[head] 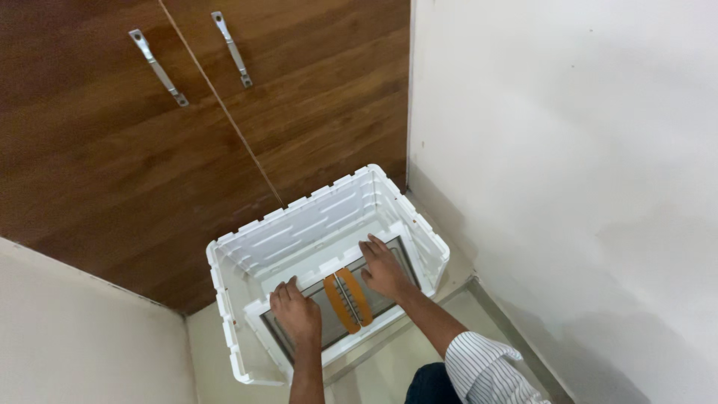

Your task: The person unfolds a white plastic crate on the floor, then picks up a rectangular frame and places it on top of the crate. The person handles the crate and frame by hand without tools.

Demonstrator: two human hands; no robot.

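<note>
A white plastic crate with slotted walls stands on the floor in a corner. Inside it lies a white-framed flat panel with a grey mesh surface and an orange oval handle at its middle. My left hand rests on the panel's left part, fingers over its upper frame edge. My right hand presses flat on the panel's right part, just beside the orange handle. A striped sleeve covers my right forearm.
Brown wooden cabinet doors with two metal handles stand behind the crate. A white wall rises to the right. A pale floor with a metal strip runs beneath me.
</note>
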